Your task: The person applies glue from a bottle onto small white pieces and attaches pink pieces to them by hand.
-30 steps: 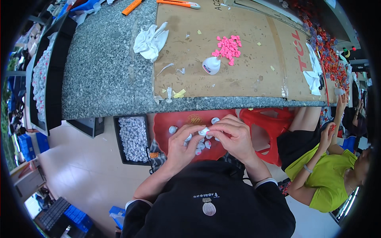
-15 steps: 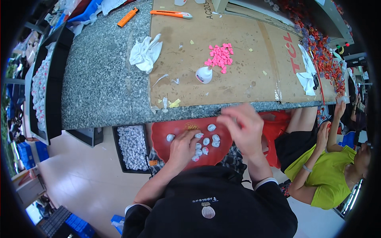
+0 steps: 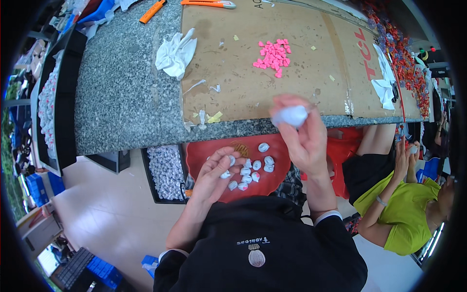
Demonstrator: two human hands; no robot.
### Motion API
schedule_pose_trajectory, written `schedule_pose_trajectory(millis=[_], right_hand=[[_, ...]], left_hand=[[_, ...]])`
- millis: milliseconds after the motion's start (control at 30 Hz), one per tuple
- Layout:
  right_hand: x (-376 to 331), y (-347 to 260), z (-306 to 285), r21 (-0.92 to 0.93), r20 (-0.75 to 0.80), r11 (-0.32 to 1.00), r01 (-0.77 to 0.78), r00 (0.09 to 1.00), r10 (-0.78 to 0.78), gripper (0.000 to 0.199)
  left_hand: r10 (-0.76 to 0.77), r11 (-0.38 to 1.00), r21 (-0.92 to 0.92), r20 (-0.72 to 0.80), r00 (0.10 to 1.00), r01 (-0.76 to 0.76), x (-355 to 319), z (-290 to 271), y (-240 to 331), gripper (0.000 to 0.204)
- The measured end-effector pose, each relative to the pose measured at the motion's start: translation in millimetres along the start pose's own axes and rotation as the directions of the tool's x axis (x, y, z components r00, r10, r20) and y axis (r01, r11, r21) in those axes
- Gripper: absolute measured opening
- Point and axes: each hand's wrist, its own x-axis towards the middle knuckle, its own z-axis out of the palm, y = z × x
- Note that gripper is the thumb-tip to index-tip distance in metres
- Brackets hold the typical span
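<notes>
My right hand (image 3: 302, 138) is raised to the front edge of the granite table (image 3: 121, 102) and pinches a small white cup-like piece (image 3: 290, 116). My left hand (image 3: 214, 176) stays low over the red tray (image 3: 204, 152) on my lap and holds a small white piece (image 3: 225, 174) at its fingertips. Several white pieces (image 3: 253, 168) lie loose in the tray, next to a small brown item (image 3: 241, 148). A pile of pink pieces (image 3: 273, 54) rests on the cardboard sheet (image 3: 301, 78) on the table.
A crumpled white cloth (image 3: 175, 51) lies at the cardboard's left edge, orange cutters (image 3: 209, 3) at the far side. A black crate of white pieces (image 3: 165, 170) stands under the table. A person in a green shirt (image 3: 406, 214) sits to my right.
My right hand has left the tray and risen to the table edge with a white piece. The white cup that stood by the pink pile is gone from the cardboard. My left hand stayed low.
</notes>
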Motion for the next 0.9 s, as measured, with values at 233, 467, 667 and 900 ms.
schedule_pose_trajectory(millis=[233, 467, 667, 900], right_hand=[[-49, -6, -26, -0.042, 0.126, 0.996, -0.085, 0.988, 0.089, 0.032], [-64, -5, -16, -0.003, 0.129, 0.980, -0.198, 0.972, 0.197, 0.036], [-61, -9, -15, 0.005, 0.168, 0.976, -0.219, 0.962, 0.215, 0.035], [-58, -9, -15, -0.044, 0.207, 0.999, -0.029, 0.978, 0.037, 0.039]], left_hand=[[-0.036, 0.974, -0.221, 0.075, 0.997, 0.052, -4, 5, -3, 0.036], [-0.070, 0.993, -0.092, 0.002, 0.998, 0.070, -12, 20, 8, 0.033], [0.036, 0.995, -0.096, 0.085, 0.996, -0.028, -10, 10, 4, 0.037], [0.247, 0.936, 0.268, -0.039, 0.968, -0.228, -11, 17, 9, 0.038]])
